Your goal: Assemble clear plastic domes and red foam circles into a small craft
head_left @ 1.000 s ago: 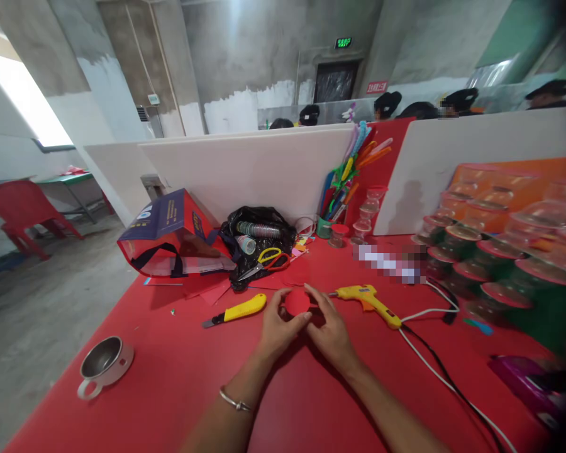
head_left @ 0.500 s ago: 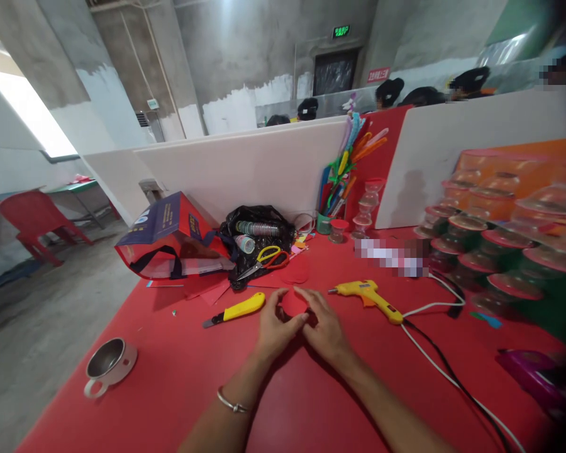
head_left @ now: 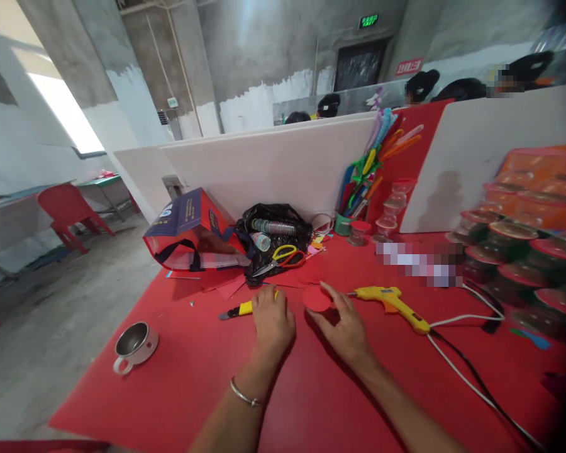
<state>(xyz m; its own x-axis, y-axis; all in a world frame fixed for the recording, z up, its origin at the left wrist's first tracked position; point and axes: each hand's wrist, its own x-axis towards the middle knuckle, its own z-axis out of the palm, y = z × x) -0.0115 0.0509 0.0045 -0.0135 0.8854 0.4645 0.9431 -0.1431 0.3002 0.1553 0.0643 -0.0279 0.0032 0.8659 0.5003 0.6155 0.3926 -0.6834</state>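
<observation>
My left hand (head_left: pixel 272 319) is curled over the handle of a yellow utility knife (head_left: pixel 245 307), which lies on the table with its blade end pointing left. The fingertips are partly hidden, but yellow plastic shows beside them. Between the thumb and fingers of my right hand (head_left: pixel 346 324) is a flat red disc (head_left: pixel 317 299); its underside is out of sight. Just behind it lies another rounded red piece (head_left: pixel 311 274). A yellow hot glue gun (head_left: pixel 391 301) rests to the right, nozzle toward my right hand.
A cup (head_left: pixel 139 346) stands at the left on the red table (head_left: pixel 207 377). Behind are a bag (head_left: pixel 188 220), scissors (head_left: pixel 283 257) on black plastic (head_left: pixel 273 214), and a green holder (head_left: pixel 343 224) of pipe cleaners. Lidded clear jars (head_left: pixel 519 251) are stacked right; cords trail nearby.
My left hand has come away from the red disc and moved left onto the utility knife. The right hand stays at the disc. The view has swung a little left.
</observation>
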